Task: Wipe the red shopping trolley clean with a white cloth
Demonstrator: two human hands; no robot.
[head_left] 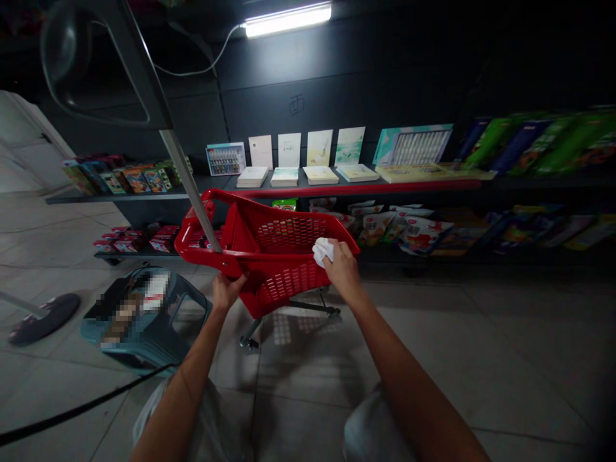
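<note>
A red plastic shopping trolley [283, 240] on small wheels stands tilted on the tiled floor just in front of me. My left hand [226, 290] grips its near rim by the base of the grey metal handle pole [190, 186]. My right hand [339, 264] is closed on a crumpled white cloth [322, 249] and presses it against the trolley's right rim. The basket looks empty inside.
Dark shelves behind the trolley carry books and art sets [308, 163], with toy packets [404, 231] on the lower tier. A teal plastic stool [144, 321] sits on the floor at my left, near a round stand base [45, 317]. A black cable [72, 410] crosses the floor.
</note>
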